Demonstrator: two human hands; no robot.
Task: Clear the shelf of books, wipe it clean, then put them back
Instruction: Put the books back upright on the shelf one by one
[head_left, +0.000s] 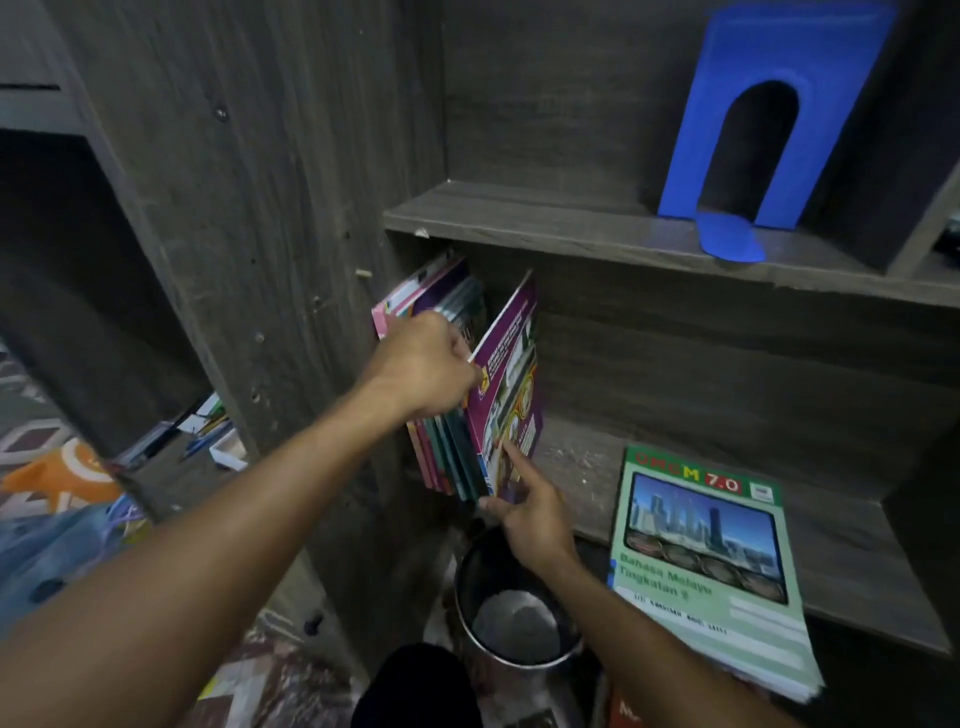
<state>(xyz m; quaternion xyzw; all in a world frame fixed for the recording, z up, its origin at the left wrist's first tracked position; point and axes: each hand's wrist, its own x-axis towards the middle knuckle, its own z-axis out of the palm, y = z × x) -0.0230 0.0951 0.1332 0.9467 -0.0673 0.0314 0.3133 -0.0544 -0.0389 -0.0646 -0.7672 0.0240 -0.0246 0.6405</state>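
Books (448, 457) stand upright at the left end of the lower shelf (857, 545), against the side panel. A purple book (511, 384), outermost in the row, leans away at the top. The left hand (423, 364) is curled over the books' top edges. The right hand (532, 514) pinches the purple book's bottom corner, forefinger laid on the cover. A green workbook (711, 571) lies flat further right, overhanging the front edge. A blue bookend (769, 119) stands on the upper shelf (571, 223). A metal bin (514, 623) sits below.
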